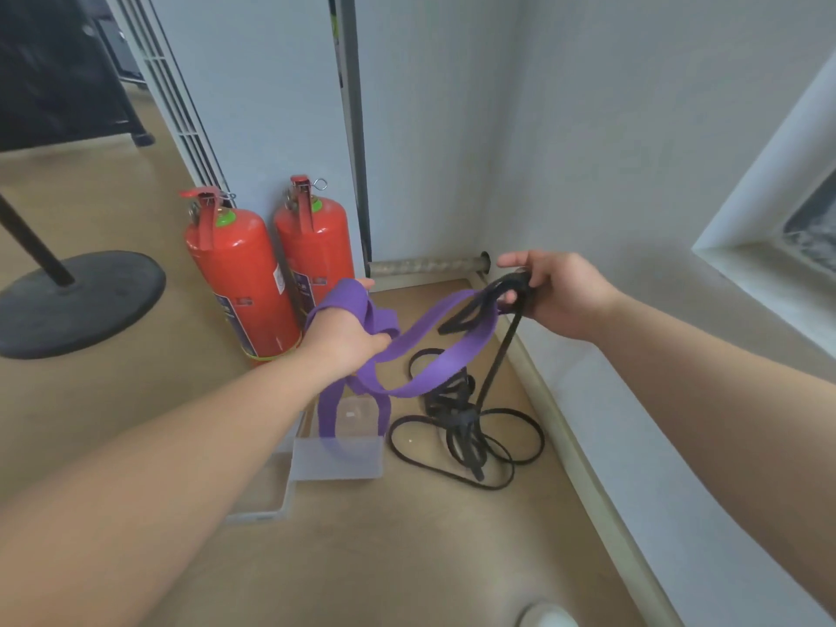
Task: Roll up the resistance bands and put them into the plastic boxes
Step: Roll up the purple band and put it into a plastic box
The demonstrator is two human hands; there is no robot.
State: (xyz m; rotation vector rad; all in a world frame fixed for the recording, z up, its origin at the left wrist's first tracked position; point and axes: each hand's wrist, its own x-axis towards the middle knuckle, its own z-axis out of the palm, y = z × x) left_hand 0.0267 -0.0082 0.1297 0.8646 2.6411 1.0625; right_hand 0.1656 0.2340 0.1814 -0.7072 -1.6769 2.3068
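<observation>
My left hand (pixel 346 341) grips a wide purple resistance band (pixel 434 368), which wraps over the hand and hangs in loops down to a clear plastic box (pixel 337 457) on the floor. The band's far end stretches right to my right hand (pixel 554 294). That hand pinches it together with thin black bands (pixel 497 355), held above the floor. More black bands (pixel 466 427) lie in a tangled pile on the floor to the right of the box, one strand rising to my right hand.
Two red fire extinguishers (pixel 244 278) stand against the wall behind the box. A black round stand base (pixel 77 300) sits at the left. A second clear tray (pixel 260 495) lies beside the box. A wall and low ledge (pixel 588 445) run along the right.
</observation>
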